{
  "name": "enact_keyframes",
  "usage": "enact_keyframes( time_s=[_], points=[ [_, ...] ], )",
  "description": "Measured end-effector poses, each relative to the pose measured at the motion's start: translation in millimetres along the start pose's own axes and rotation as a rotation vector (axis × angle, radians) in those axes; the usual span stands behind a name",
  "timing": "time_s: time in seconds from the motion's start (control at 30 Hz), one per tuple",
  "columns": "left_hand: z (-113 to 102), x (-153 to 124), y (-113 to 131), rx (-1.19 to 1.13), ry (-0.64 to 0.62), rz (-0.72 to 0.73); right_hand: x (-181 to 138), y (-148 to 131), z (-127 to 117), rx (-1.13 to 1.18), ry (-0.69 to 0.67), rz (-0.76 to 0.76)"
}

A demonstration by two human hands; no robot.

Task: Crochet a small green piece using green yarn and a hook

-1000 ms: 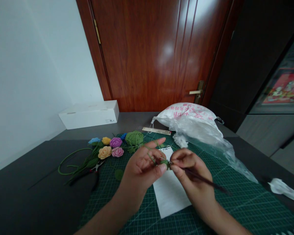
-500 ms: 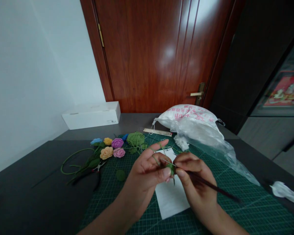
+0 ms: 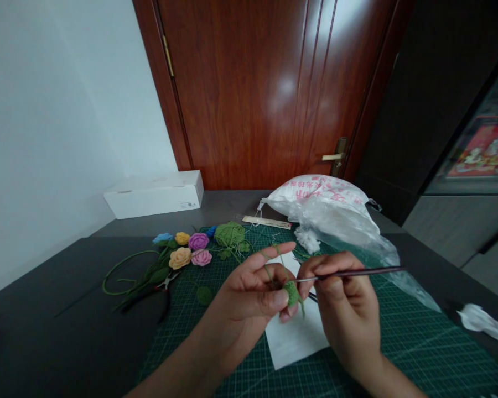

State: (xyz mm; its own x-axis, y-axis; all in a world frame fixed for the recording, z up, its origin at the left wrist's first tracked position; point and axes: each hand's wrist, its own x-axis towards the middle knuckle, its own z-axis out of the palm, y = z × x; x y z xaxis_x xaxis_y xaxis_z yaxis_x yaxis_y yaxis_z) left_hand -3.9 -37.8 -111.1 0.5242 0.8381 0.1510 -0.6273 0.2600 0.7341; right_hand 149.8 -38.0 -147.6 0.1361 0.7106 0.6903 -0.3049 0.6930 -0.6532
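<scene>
Between the thumb and fingers of my left hand (image 3: 257,290) is a small green crochet piece (image 3: 291,293), with a short yarn tail hanging from it. Green working yarn (image 3: 279,255) loops over my raised left index finger. My right hand (image 3: 344,298) is closed around a crochet hook (image 3: 357,272) with a dark handle, held nearly level. The hook's thin metal shaft reaches the top of the green piece; its tip is hidden there. Under both hands lies a white notepad (image 3: 292,345). A ball of green yarn (image 3: 229,234) sits farther back.
Crocheted flowers (image 3: 180,258) and pliers (image 3: 166,282) lie left on the green cutting mat (image 3: 398,354). A round green piece (image 3: 205,296) is near my left wrist. Behind are a white box (image 3: 155,196), a ruler-like strip (image 3: 268,222), white stuffing (image 3: 307,240) and a stuffed plastic bag (image 3: 327,202).
The crochet hook has swung from slanting down to the right to nearly level. My right hand has turned and shifted slightly right; the green piece now shows more clearly.
</scene>
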Motion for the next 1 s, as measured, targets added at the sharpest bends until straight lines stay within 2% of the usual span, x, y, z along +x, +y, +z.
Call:
enact_keyframes(
  time_s=[0.2, 0.3, 0.4, 0.47, 0.53, 0.73, 1.0],
  points=[
    [-0.3, 1.4, 3.1, -0.004, -0.043, -0.076, 6.8, -5.3, 2.7, 0.205, -0.021, 0.250],
    [-2.2, 3.0, 2.3, 0.116, -0.051, -0.023, 6.6, -4.4, 4.6, 0.230, -0.023, 0.336],
    [-3.6, 2.7, 1.1, 0.297, 0.021, 0.106, 4.1, -1.8, 6.6, 0.098, -0.022, 0.208],
    [-3.9, 0.9, 0.9, 0.373, 0.056, 0.124, 2.4, -0.3, 6.3, -0.033, -0.024, 0.069],
    [-3.9, -1.5, 1.2, 0.445, 0.078, 0.096, 1.2, 0.7, 4.7, -0.111, -0.024, -0.006],
    [-2.9, -3.3, 1.9, 0.496, 0.155, 0.151, -1.1, 4.3, -0.9, -0.167, 0.094, 0.043],
    [-5.8, 0.5, -0.2, 0.481, 0.145, 0.175, -2.4, 8.0, -5.3, -0.113, 0.099, 0.085]
  ],
)
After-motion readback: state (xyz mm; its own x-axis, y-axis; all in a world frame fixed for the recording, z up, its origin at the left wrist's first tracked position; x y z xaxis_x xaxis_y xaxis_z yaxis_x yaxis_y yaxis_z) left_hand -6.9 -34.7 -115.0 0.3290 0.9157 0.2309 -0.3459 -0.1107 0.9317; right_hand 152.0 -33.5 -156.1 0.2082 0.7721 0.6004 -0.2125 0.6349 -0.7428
